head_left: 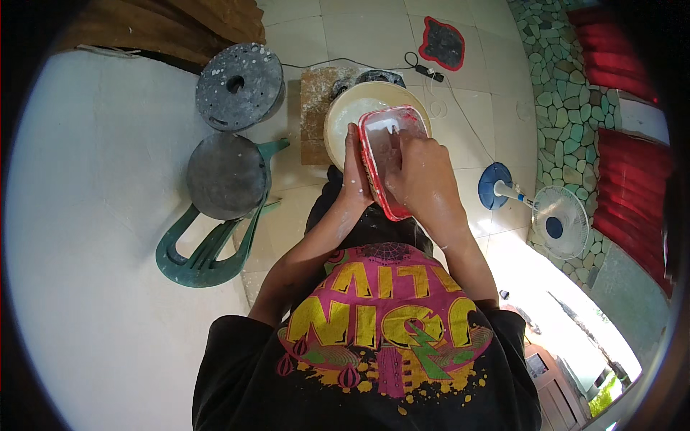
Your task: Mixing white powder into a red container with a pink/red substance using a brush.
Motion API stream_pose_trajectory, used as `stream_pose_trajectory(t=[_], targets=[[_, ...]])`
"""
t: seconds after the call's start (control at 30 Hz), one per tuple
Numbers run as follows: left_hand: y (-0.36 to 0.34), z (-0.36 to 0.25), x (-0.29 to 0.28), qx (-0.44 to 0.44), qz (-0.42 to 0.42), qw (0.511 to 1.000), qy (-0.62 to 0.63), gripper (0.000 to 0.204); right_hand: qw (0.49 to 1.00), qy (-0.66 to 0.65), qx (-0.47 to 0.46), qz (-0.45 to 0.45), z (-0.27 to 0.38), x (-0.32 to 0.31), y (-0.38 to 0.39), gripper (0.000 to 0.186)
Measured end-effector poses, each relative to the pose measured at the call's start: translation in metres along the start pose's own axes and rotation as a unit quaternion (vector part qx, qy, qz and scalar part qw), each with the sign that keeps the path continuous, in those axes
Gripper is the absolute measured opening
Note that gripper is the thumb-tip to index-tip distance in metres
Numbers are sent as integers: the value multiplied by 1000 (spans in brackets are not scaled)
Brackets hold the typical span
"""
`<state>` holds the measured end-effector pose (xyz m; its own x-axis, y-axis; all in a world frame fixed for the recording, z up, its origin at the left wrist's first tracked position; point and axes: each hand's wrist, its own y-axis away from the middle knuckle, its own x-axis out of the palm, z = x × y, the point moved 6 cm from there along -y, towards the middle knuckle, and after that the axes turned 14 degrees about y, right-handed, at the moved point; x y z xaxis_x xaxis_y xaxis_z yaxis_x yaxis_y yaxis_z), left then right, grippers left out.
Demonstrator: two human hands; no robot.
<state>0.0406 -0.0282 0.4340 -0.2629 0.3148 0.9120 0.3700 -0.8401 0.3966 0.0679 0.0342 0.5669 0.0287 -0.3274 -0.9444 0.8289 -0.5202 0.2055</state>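
My left hand grips a rectangular plastic tub with a red rim by its left side, thumb up along the edge. The tub is tilted, and its inside looks wet and whitish. Over its right side reaches my right hand, fingers bent down into the tub; whether they pinch anything is hidden. Below and beyond the tub is a round cream basin with milky white liquid in it. White smears mark both my hands and wrists.
A white-spattered wooden board lies beside the basin. Left stand a speckled grey disc and a green plastic chair with a dark round disc on it. A standing fan, power strip with cords, and red-edged mat are right.
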Motion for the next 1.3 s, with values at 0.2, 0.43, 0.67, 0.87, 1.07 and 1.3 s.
stream_pose_trajectory(t=[0.2, 0.43, 0.67, 0.87, 1.07, 1.3], targets=[[1, 2, -8, -2, 28, 998, 49, 73, 995, -95, 13, -6, 0, -3, 3, 19], [-1, 9, -4, -71, 69, 992, 74, 78, 999, -30, 0, -16, -11, -4, 7, 20], [-4, 12, -7, -90, 42, 989, 114, 78, 998, 8, 55, -34, -8, -4, 13, 17], [-5, 8, -15, -36, 22, 998, 38, 72, 995, -79, 32, -49, -4, -16, 19, 17], [-7, 8, -9, -43, 48, 994, 87, 73, 997, -67, -1, -22, -5, -6, 9, 16], [-3, 9, 0, -22, 46, 998, 37, 78, 993, -21, 35, -115, -19, -15, 18, 14]])
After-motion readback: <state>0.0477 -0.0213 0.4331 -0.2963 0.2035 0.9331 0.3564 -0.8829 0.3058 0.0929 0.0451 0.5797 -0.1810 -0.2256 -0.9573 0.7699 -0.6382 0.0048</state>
